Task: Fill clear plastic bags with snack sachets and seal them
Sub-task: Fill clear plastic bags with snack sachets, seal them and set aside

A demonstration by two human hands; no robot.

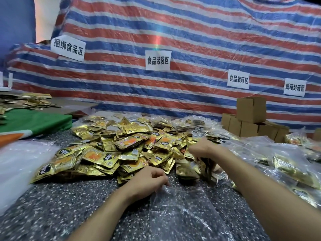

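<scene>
This is a small packing workshop. A big heap of shiny gold snack packets [125,150] lies on the speckled surface [60,202], with full clear bags [286,164] on the right and little brown cardboard boxes [251,110] stacked behind them. White paper signs [158,60] with Chinese words for bagging and boxing areas are stuck on the red, white and blue striped sheet [199,37] at the back.

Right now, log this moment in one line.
left hand pinches clear bag mouth | right hand grips sachets beside pile | bag looks empty
</scene>
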